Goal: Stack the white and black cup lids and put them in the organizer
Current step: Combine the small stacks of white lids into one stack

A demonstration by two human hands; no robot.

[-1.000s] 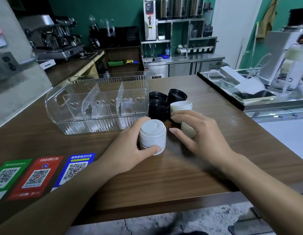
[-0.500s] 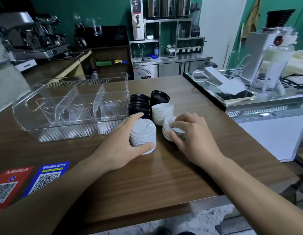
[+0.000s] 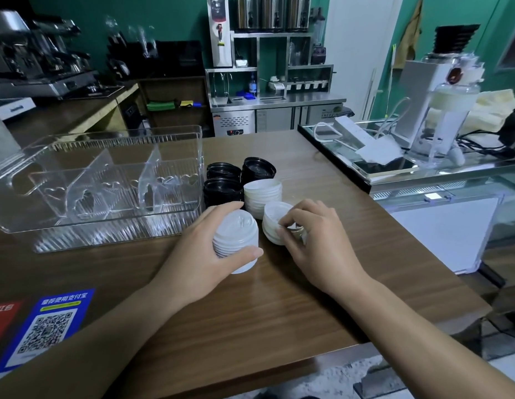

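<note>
Organizer (image 3: 106,182) nearer (wooden counter (image 3: 279,312)).

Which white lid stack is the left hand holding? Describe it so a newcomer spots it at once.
Find the clear organizer on the wooden counter; just off its near right corner the left hand grips a white lid stack. It is the only white stack with domed tops facing up; the two other white stacks lie hollow side up.
</note>
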